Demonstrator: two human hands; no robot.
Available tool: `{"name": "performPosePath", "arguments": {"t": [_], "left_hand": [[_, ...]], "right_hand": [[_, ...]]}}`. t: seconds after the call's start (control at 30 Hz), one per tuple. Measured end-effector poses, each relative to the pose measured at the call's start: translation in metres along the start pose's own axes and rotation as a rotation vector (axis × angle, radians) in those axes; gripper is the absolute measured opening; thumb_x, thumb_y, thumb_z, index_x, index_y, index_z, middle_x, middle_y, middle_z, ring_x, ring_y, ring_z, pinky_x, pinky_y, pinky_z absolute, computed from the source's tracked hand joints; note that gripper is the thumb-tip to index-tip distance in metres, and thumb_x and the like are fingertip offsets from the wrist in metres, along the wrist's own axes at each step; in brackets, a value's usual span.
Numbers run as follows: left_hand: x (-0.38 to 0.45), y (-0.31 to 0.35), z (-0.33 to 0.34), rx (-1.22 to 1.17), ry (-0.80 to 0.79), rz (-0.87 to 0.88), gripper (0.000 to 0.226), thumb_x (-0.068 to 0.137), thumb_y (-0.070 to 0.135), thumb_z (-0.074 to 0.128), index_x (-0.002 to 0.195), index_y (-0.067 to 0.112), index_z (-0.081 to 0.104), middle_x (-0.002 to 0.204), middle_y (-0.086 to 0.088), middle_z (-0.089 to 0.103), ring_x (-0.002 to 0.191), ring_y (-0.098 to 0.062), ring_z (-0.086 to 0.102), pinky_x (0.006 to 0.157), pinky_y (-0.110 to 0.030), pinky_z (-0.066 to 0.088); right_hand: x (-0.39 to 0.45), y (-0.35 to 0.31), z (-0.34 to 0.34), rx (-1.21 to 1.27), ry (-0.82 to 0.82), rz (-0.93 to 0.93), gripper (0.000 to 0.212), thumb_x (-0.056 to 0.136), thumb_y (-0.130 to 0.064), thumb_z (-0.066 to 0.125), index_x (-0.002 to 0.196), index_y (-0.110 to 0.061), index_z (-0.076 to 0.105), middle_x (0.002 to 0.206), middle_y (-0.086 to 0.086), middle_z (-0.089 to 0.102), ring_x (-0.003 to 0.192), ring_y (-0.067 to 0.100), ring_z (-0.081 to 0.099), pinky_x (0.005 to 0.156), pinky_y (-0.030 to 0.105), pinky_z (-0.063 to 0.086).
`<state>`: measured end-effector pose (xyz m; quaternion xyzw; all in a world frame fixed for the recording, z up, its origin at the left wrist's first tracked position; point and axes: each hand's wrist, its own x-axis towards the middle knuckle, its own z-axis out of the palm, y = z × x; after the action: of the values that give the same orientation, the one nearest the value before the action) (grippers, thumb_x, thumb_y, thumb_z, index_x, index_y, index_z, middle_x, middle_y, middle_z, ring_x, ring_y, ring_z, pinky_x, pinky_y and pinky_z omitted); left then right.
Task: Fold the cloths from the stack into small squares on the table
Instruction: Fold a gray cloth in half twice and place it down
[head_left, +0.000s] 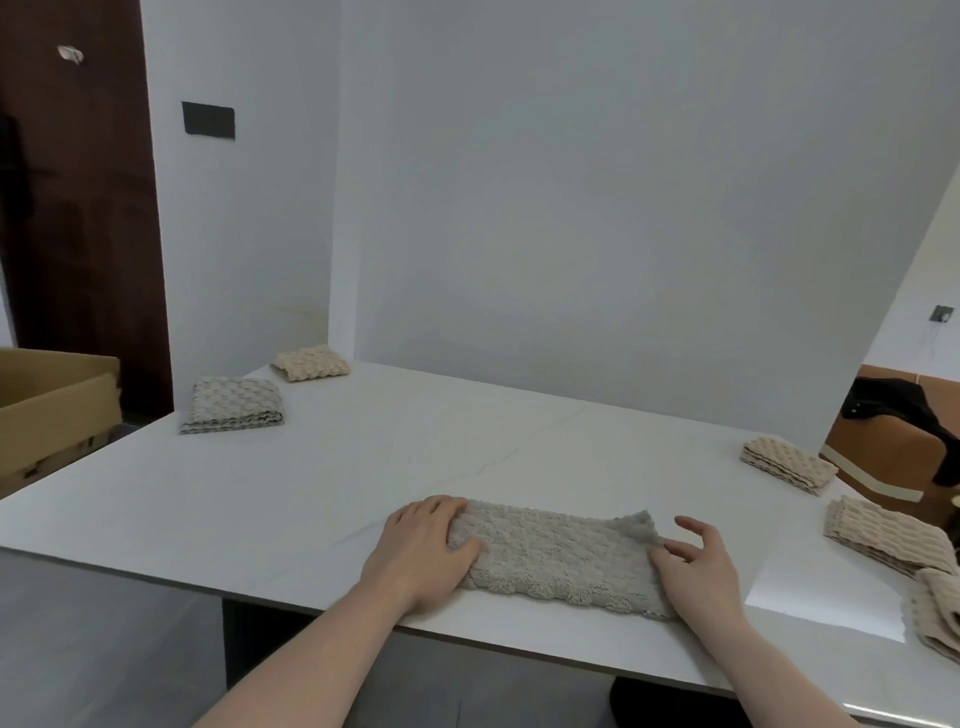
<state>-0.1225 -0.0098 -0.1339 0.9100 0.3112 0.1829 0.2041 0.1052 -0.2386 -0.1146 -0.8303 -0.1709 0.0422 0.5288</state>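
Observation:
A grey textured cloth (558, 556) lies folded into a long strip near the front edge of the white table (311, 493). My left hand (423, 551) grips its left end, fingers over the top and thumb on the cloth. My right hand (696, 566) pinches the right end between thumb and forefinger, the other fingers spread above. Two folded squares sit at the far left: a grey one (236, 404) and a beige one (310, 362). A beige stack (891, 535) lies at the right edge.
A folded beige cloth (787, 464) rests at the far right of the table, and another beige cloth (937, 613) hangs over the right edge. A cardboard box (52, 410) stands left of the table. A brown chair with dark fabric (893, 441) is at the right. A white wall backs the table.

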Motion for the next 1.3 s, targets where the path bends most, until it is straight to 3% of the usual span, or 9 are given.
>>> {"name": "performPosePath", "arguments": {"t": [0.1,0.2,0.43,0.67,0.77,0.93,1.1,1.2,1.3], "left_hand": [[-0.001,0.002,-0.003,-0.022,-0.004,-0.019,0.063,0.094,0.059,0.04,0.151,0.033,0.035,0.155,0.013,0.038,0.143,-0.013,0.032,0.122,-0.034,0.021],[-0.002,0.003,-0.004,-0.041,-0.002,-0.023,0.062,0.094,0.058,0.039,0.151,0.033,0.035,0.155,0.013,0.038,0.142,-0.014,0.032,0.121,-0.034,0.022],[-0.003,0.002,-0.005,-0.108,0.036,-0.023,0.052,0.096,0.047,0.04,0.145,0.034,0.04,0.149,0.014,0.045,0.135,-0.011,0.041,0.118,-0.033,0.028],[-0.005,-0.001,-0.007,-0.194,0.069,-0.028,0.045,0.093,0.042,0.045,0.138,0.038,0.045,0.142,0.015,0.051,0.129,-0.009,0.046,0.112,-0.031,0.035],[-0.004,-0.001,-0.007,-0.246,0.075,-0.048,0.046,0.091,0.042,0.046,0.137,0.041,0.045,0.141,0.016,0.052,0.129,-0.009,0.048,0.108,-0.031,0.039],[-0.003,-0.001,-0.009,-0.304,0.11,-0.025,0.031,0.094,0.036,0.048,0.124,0.04,0.054,0.128,0.021,0.056,0.12,-0.006,0.052,0.099,-0.027,0.041],[-0.002,-0.001,-0.009,-0.344,0.134,-0.023,0.013,0.095,0.04,0.052,0.101,0.037,0.062,0.116,0.024,0.057,0.114,-0.001,0.053,0.097,-0.025,0.041],[0.001,0.0,-0.007,-0.324,0.143,-0.035,0.025,0.089,0.06,0.054,0.086,0.036,0.061,0.108,0.024,0.057,0.107,0.001,0.054,0.095,-0.026,0.043],[0.002,-0.001,-0.005,-0.325,0.132,-0.048,0.029,0.081,0.064,0.061,0.084,0.036,0.06,0.109,0.026,0.055,0.107,0.003,0.051,0.094,-0.025,0.042]], "right_hand": [[0.007,-0.01,-0.004,0.02,-0.01,0.07,0.044,0.084,-0.019,0.072,0.125,-0.025,0.057,0.101,-0.002,0.076,0.095,0.023,0.07,0.093,0.044,0.055],[0.013,-0.035,-0.005,0.07,-0.025,0.112,0.039,0.08,-0.016,0.075,0.117,-0.024,0.064,0.094,0.005,0.074,0.087,0.027,0.07,0.079,0.042,0.059],[0.003,-0.104,0.02,0.161,-0.18,0.004,0.035,0.078,-0.013,0.078,0.111,-0.022,0.068,0.094,0.008,0.076,0.085,0.022,0.074,0.078,0.035,0.06],[-0.028,-0.135,0.079,0.178,-0.386,-0.051,0.033,0.077,-0.003,0.071,0.107,-0.015,0.069,0.091,0.003,0.077,0.065,0.013,0.068,0.057,0.025,0.052],[-0.037,-0.13,0.099,0.157,-0.438,-0.064,0.035,0.077,-0.006,0.072,0.111,-0.016,0.068,0.098,-0.001,0.077,0.081,0.016,0.072,0.071,0.031,0.06],[-0.054,-0.116,0.109,0.15,-0.51,-0.113,0.037,0.082,0.0,0.067,0.114,-0.017,0.065,0.114,-0.002,0.07,0.082,0.021,0.075,0.073,0.032,0.063],[-0.059,-0.09,0.079,0.046,-0.201,-0.424,0.024,0.092,-0.015,0.062,0.099,-0.038,0.068,0.1,-0.016,0.071,0.078,0.005,0.069,0.065,0.018,0.054],[-0.053,-0.055,0.069,-0.015,-0.181,-0.379,0.021,0.092,-0.029,0.065,0.109,-0.043,0.064,0.11,-0.018,0.067,0.106,0.004,0.063,0.086,0.026,0.051],[-0.05,-0.028,0.071,-0.244,-0.287,-0.406,0.044,0.092,-0.05,0.061,0.134,-0.042,0.052,0.135,-0.025,0.054,0.13,0.003,0.047,0.11,0.031,0.04]]}}
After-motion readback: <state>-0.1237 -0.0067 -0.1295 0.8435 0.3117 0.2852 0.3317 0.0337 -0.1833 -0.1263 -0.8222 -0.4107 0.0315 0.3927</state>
